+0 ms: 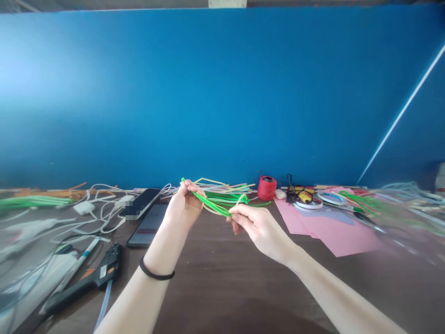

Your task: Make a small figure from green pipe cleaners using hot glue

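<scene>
My left hand is closed in a pinch on one end of a green strip, raised just above the brown table. My right hand pinches the other end of the same green strip, lower and to the right. Right behind both hands lies a loose pile of green and pale yellow strips. A black band sits on my left wrist.
Two dark phones lie left of my hands, with white cables and a black hand tool further left. A red thread spool, tape rolls and pink paper sheets are to the right. A blue wall stands behind.
</scene>
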A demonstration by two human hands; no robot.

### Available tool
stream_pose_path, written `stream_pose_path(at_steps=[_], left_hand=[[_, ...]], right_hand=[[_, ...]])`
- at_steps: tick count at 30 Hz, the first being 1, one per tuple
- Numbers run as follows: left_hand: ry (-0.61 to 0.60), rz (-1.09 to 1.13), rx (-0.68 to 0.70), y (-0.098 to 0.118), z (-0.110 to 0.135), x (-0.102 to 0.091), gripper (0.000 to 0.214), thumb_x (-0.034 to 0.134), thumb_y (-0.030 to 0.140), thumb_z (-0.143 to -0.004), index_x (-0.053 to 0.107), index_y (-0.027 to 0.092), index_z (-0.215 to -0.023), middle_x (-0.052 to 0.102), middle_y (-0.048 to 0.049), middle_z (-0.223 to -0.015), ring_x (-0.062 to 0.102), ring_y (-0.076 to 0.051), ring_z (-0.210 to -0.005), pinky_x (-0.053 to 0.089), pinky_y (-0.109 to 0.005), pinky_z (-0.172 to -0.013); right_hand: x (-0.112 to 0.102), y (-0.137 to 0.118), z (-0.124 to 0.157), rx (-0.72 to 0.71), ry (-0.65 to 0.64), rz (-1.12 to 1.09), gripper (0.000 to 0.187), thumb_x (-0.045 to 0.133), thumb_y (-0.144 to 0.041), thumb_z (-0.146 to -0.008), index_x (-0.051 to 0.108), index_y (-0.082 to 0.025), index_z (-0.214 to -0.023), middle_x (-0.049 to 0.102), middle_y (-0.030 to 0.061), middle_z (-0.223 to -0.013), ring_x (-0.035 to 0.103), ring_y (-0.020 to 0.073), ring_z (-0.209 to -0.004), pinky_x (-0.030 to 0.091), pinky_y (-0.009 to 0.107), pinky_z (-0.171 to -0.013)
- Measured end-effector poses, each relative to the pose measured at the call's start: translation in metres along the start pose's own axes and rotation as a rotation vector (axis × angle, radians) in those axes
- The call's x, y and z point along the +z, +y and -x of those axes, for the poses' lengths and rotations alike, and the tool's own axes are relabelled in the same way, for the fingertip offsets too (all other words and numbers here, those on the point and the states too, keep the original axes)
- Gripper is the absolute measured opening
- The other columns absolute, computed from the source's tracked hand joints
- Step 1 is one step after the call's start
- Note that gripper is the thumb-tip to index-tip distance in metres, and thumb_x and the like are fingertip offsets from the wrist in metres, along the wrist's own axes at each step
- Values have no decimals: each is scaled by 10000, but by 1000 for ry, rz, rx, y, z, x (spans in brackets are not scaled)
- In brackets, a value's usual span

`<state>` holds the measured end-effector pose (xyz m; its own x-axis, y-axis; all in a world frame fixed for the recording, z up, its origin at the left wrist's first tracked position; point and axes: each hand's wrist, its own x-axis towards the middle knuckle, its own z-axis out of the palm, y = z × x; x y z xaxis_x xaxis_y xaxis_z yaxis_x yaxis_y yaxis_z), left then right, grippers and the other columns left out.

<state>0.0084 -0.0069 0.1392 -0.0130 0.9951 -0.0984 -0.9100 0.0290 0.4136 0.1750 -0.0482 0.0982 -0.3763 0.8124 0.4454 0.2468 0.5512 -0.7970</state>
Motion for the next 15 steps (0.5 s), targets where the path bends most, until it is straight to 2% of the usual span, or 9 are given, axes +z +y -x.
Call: stream_pose_path(at_steps=[4, 8, 11, 15], left_hand=[[12, 30, -23, 1, 1, 1, 375, 252, 204, -936, 396, 152, -594, 400, 48, -466, 428, -37, -395, 405, -146, -455], [-61, 37, -65, 3, 7, 5, 375, 244, 208, -938, 391, 154, -598, 378, 51, -459, 406, -40, -380, 370, -150, -431], [-112, 10, -56, 5, 14, 11, 372, 241, 216, -939, 393, 157, -605, 369, 52, -460, 398, -43, -376, 363, -158, -432], [-160, -7, -20, 6, 21, 16, 361, 251, 223, -939, 405, 158, -618, 373, 51, -468, 408, -48, -388, 366, -167, -442]], right_hand=[[-1, 0, -3, 170, -65, -337, 227, 519, -361, -846, 560, -169, -734, 588, -1, -582, 555, 116, -532, 394, 244, -532], [-4, 2, -5, 296, -77, -619, 227, 603, -349, -788, 575, -143, -695, 605, 7, -582, 582, 108, -517, 388, 222, -489], [-6, 4, -6, 373, -85, -737, 210, 665, -315, -733, 582, -132, -670, 630, 19, -603, 609, 116, -536, 390, 214, -482], [-7, 8, -7, 353, -12, -773, 189, 696, -270, -700, 575, -131, -656, 641, 14, -613, 623, 114, -551, 409, 206, -494]])
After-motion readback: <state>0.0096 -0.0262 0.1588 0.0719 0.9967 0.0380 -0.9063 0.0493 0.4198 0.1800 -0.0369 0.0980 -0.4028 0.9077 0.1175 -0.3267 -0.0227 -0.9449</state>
